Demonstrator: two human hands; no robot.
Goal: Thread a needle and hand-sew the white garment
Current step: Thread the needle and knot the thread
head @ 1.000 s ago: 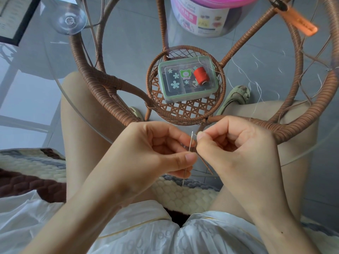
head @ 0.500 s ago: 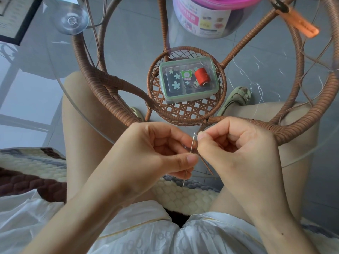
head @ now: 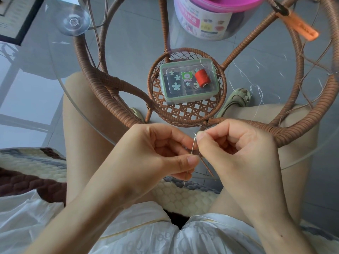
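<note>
This is a home, a sitting corner by the look of it. A round glass-topped rattan table (head: pixel 302 129) stands on grey floor tiles (head: pixel 135 39). On its woven lower shelf (head: pixel 183 114) sits a little flower-stickered sewing box (head: pixel 187 83). At the table's far edge are a pink-lidded tub (head: pixel 211 19) and a stemmed glass (head: pixel 74 22). Under the table are soft slippers (head: pixel 236 99), and beside it a quilted seat cushion (head: pixel 33 167).

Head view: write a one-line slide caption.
Left hand pinches a thin silver metal needle nearly upright; right hand pinches at its top end, above a white fabric garment.
</note>
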